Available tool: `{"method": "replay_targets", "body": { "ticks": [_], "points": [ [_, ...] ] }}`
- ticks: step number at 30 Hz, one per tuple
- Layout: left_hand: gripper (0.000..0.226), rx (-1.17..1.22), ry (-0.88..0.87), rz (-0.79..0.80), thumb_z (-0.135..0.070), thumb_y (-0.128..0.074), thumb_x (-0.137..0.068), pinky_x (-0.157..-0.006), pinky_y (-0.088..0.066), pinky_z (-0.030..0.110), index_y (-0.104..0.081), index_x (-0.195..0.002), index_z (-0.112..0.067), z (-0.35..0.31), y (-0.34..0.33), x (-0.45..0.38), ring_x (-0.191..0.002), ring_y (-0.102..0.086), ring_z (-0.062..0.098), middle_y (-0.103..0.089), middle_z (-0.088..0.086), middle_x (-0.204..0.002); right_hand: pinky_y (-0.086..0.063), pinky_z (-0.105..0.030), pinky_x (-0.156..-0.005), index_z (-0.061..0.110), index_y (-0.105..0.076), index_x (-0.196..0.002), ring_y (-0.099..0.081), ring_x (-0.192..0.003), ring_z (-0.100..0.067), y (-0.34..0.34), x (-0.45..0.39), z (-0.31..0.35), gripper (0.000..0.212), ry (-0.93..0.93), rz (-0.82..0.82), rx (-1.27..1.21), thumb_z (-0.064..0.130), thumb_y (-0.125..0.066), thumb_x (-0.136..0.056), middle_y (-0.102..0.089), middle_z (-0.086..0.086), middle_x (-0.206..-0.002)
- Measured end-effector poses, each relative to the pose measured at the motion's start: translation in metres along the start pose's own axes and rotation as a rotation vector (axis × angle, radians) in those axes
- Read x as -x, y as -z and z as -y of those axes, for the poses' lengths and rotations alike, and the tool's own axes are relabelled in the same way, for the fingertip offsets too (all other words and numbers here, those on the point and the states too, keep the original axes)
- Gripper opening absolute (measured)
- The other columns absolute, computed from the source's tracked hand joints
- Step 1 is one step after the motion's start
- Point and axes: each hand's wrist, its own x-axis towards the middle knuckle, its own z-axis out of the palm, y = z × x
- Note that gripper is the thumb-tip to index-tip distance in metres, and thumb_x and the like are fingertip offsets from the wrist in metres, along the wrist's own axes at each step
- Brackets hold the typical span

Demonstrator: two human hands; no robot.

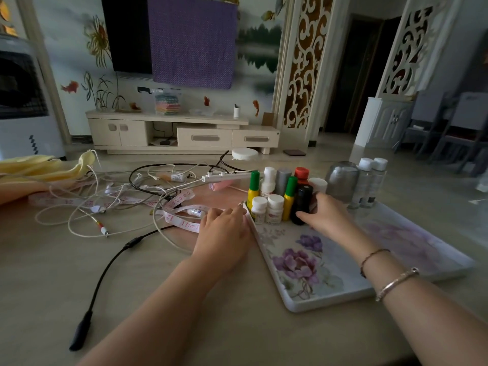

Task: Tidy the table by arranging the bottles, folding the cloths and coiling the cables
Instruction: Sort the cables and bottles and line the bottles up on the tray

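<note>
Gripping the black bottle [302, 204] with thumb in front and fingers curled behind it, the right hand [326, 215] reaches over the flowered tray [396, 249], where the bottle stands upright at the near right end of a cluster in the tray's far left corner. Packed beside it are two small white bottles [266, 208] in front, two yellow bottles with green caps [289, 196], a grey-capped bottle [283, 179], a red-capped bottle [301, 173] and more white ones behind. Two clear bottles with white caps [368, 183] and a grey tumbler [342, 180] stand at the tray's far right edge. The left hand [224, 233] lies palm down on the table [132, 299], fingers loosely bent against the tray's left rim, holding nothing. To its left sprawl tangled white cables [87, 207], a pink measuring tape [179, 204] and a black cable [105, 270]. A yellow cloth [45, 166] lies crumpled at the table's far left.
</note>
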Motion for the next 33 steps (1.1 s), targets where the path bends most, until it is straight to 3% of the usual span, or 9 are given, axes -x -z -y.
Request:
{"method": "replay_targets", "body": {
  "ticks": [5, 9, 11, 16, 21, 24, 27, 29, 33],
  "points": [
    [0.036, 0.010, 0.003, -0.003, -0.037, -0.036, -0.099, -0.110, -0.025, 0.049, -0.048, -0.131, -0.025, 0.001, -0.003, -0.001, -0.122, -0.039, 0.028, -0.061, -0.006, -0.122, -0.046, -0.029, -0.067, 0.008, -0.050, -0.117, -0.060, -0.092, -0.022, -0.003, -0.002, 0.000, 0.043, -0.027, -0.029, 0.019, 0.032, -0.069, -0.086, -0.063, -0.009, -0.107],
    [0.037, 0.012, 0.002, 0.000, -0.037, -0.037, -0.098, -0.110, -0.025, 0.049, -0.047, -0.132, -0.025, 0.001, -0.004, -0.001, -0.122, -0.039, 0.028, -0.061, -0.006, -0.121, -0.037, -0.020, -0.055, 0.005, -0.041, -0.125, -0.055, -0.087, -0.016, -0.003, -0.002, -0.001, 0.055, -0.009, -0.033, 0.007, 0.032, -0.069, -0.086, -0.060, -0.009, -0.111],
    [0.035, 0.027, 0.006, -0.011, -0.036, -0.038, -0.097, -0.108, -0.027, 0.046, -0.049, -0.129, -0.025, 0.000, -0.003, -0.001, -0.120, -0.040, 0.029, -0.061, -0.005, -0.119, -0.035, -0.018, -0.052, 0.003, -0.037, -0.125, -0.054, -0.082, -0.013, -0.001, 0.001, 0.000, 0.058, -0.010, -0.037, -0.009, 0.030, -0.070, -0.086, -0.058, -0.005, -0.102],
    [0.030, 0.197, -0.007, -0.014, -0.016, -0.046, -0.092, -0.091, -0.044, 0.038, -0.060, -0.118, -0.018, 0.004, 0.010, -0.005, -0.108, -0.054, 0.030, -0.065, 0.004, -0.116, -0.036, -0.019, -0.050, 0.016, -0.042, -0.092, -0.055, -0.061, -0.010, 0.007, 0.021, 0.015, 0.026, 0.109, -0.175, -0.034, 0.019, -0.067, -0.087, -0.055, 0.003, -0.071],
    [0.024, 0.399, 0.237, -0.249, -0.005, -0.047, -0.088, -0.072, -0.044, 0.028, -0.069, -0.094, -0.013, 0.042, 0.052, -0.016, -0.089, -0.062, 0.022, -0.067, 0.001, -0.092, -0.044, -0.011, -0.059, 0.022, -0.052, -0.084, -0.058, -0.070, 0.002, -0.001, 0.042, 0.074, 0.018, 0.382, -0.100, -0.122, 0.014, -0.067, -0.085, -0.059, 0.011, -0.074],
    [0.024, 0.372, 0.434, -0.310, -0.005, -0.046, -0.084, -0.075, -0.045, 0.031, -0.069, -0.089, -0.014, 0.080, 0.070, -0.015, -0.091, -0.060, 0.028, -0.068, 0.006, -0.093, -0.046, -0.012, -0.065, 0.019, -0.063, -0.085, -0.059, -0.072, 0.001, -0.018, 0.033, 0.118, 0.008, 0.479, 0.031, -0.113, 0.012, -0.066, -0.087, -0.062, 0.015, -0.080],
    [0.026, 0.330, 0.563, -0.206, -0.007, -0.046, -0.084, -0.091, -0.047, 0.040, -0.069, -0.093, -0.014, 0.101, 0.071, -0.012, -0.104, -0.057, 0.034, -0.067, 0.011, -0.104, -0.053, -0.023, -0.075, 0.017, -0.067, -0.089, -0.063, -0.080, -0.005, -0.039, 0.016, 0.154, 0.003, 0.493, 0.143, -0.047, 0.017, -0.064, -0.090, -0.067, 0.009, -0.089],
    [0.026, 0.336, 0.585, -0.141, -0.008, -0.046, -0.083, -0.098, -0.044, 0.042, -0.068, -0.093, -0.017, 0.107, 0.068, -0.014, -0.112, -0.053, 0.035, -0.065, 0.011, -0.114, -0.055, -0.028, -0.077, 0.018, -0.067, -0.091, -0.064, -0.081, -0.009, -0.054, 0.004, 0.170, 0.006, 0.486, 0.168, 0.052, 0.023, -0.066, -0.090, -0.068, 0.005, -0.089],
    [0.028, 0.343, 0.563, -0.098, -0.007, -0.050, -0.082, -0.098, -0.044, 0.042, -0.069, -0.097, -0.021, 0.105, 0.062, -0.015, -0.114, -0.052, 0.034, -0.064, 0.011, -0.116, -0.056, -0.036, -0.078, 0.020, -0.065, -0.089, -0.063, -0.086, -0.016, -0.079, -0.011, 0.177, 0.018, 0.433, 0.210, 0.207, 0.037, -0.069, -0.085, -0.067, 0.002, -0.092]
  ]
}}
